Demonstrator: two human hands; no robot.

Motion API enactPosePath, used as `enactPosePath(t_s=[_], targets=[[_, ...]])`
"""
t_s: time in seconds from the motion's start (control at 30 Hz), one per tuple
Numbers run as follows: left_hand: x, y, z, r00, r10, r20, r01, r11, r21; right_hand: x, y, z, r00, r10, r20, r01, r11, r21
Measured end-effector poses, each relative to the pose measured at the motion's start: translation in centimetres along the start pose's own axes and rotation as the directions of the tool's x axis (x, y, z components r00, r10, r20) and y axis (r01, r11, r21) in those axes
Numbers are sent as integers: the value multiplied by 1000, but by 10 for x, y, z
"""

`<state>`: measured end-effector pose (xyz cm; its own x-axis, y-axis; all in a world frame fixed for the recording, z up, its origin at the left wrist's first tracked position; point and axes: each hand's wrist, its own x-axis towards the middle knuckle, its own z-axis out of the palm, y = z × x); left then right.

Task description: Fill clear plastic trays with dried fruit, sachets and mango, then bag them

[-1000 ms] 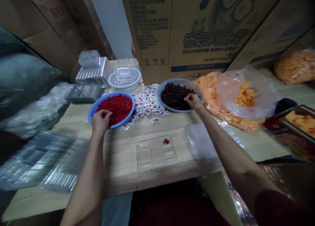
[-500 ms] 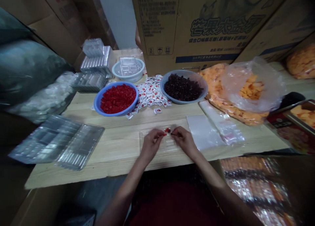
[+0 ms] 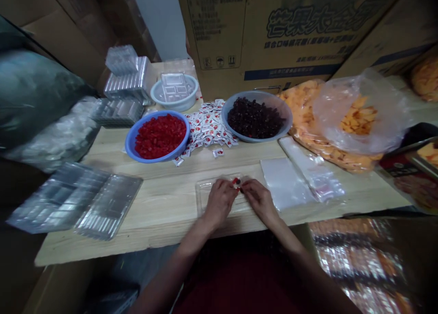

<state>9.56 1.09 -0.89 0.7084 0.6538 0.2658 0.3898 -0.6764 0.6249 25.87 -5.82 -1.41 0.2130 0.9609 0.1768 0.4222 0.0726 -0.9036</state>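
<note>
A clear plastic tray lies on the table in front of me, with both hands over it. My left hand is closed in a pinch at the tray's middle, on a small red candy piece partly hidden by the fingertips. My right hand is also pinched, its fingertips nearly touching the left ones; what they hold is too small to make out. Just beyond the fingertips, a dark candy piece and another bit of red sit in the tray.
Behind the tray stand a blue bowl of red pieces and a bowl of dark pieces, with small printed packets heaped between. Clear trays lie left. Plastic bags and a bag of orange pieces are right.
My left hand has moved slightly right, bringing its red candy piece closer to the right fingertips. My right hand stays nearly in place. The camera view has shifted a little.
</note>
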Motion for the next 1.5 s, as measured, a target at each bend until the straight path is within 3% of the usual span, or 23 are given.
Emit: enactPosePath(t_s=[0.07, 0.17, 0.2, 0.27, 0.33, 0.43, 0.53, 0.63, 0.77, 0.87, 1.0, 1.13, 1.23, 1.4, 1.5], targets=[[0, 1, -12, 1000, 10, -12, -10, 1000, 5, -2, -2, -4, 1000, -7, -13, 7, 1000, -6], [7, -19, -57, 981, -65, -183, 72, 997, 35, -7, -3, -12, 999, -25, -47, 23, 999, -44], [13, -33, -78, 954, -126, -272, 147, 987, 60, -9, -3, -15, 998, -26, -65, 22, 998, -59], [30, -68, -123, 858, -276, -433, 354, 929, 108, -11, -2, -18, 995, -24, -96, 16, 997, -81], [50, -107, -161, 799, -395, -453, 503, 852, 145, -12, -2, -19, 995, -23, -96, 15, 997, -82], [79, -155, -189, 813, -478, -331, 542, 830, 134, -13, -6, -15, 997, -33, -72, 29, 998, -59], [100, -180, -186, 843, -497, -203, 525, 844, 112, -15, -13, -10, 998, -32, -63, 29, 999, -46], [104, -186, -179, 847, -504, -169, 524, 845, 106, -20, -15, -9, 999, -7, -37, 6, 1000, -31], [103, -184, -177, 836, -483, -260, 519, 850, 90, -23, -11, -14, 1000, 8, -7, -8, 999, -40], [115, -183, -172, 820, -455, -348, 505, 861, 64, -20, -9, -17, 999, 5, -39, -7, 998, -56], [136, -186, -167, 828, -471, -305, 497, 867, 9, -14, -12, -15, 999, 6, -52, -8, 999, -43], [132, -187, -172, 836, -481, -266, 475, 875, -91, -16, -15, -14, 998, 44, -51, -45, 998, -34], [117, -187, -173, 806, -498, -319, 451, 867, -212, -21, -14, -17, 995, 74, -67, -76, 997, -19], [101, -184, -174, 717, -576, -393, 394, 800, -453, -25, -11, -21, 993, 75, -88, -76, 997, -6], [94, -170, -182, 696, -596, -401, 346, 767, -540, -27, -9, -21, 994, 65, -84, -67, 998, -16]])
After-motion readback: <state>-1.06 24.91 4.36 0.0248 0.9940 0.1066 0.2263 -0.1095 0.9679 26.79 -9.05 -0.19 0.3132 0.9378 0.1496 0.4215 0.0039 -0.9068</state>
